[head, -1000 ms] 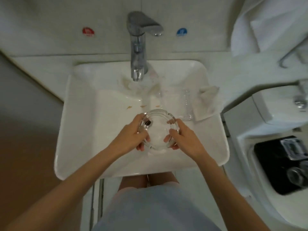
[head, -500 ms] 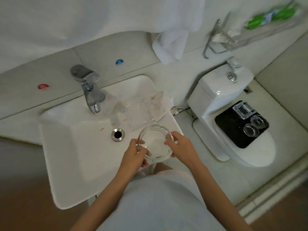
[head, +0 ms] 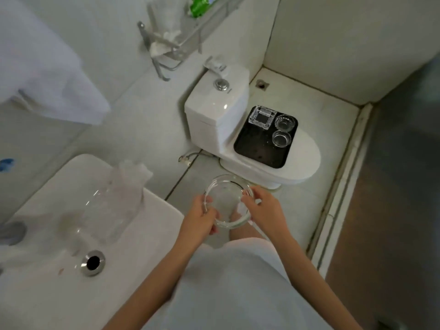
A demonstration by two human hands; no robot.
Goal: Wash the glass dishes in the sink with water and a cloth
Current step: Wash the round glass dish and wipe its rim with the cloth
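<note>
Both hands, left hand [head: 199,216] and right hand [head: 265,210], grip a round glass dish [head: 227,201] by opposite rims, right of the sink [head: 152,234]. A black tray [head: 257,148] on the toilet lid [head: 307,158] carries a square glass dish [head: 262,117] and two small bowls [head: 282,132].

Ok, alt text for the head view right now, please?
The left hand and right hand grip a round glass dish by its rim over the floor, between the sink and the toilet. A black tray on the toilet lid holds three glass pieces. A clear glass container lies in the sink by a white cloth.
</note>
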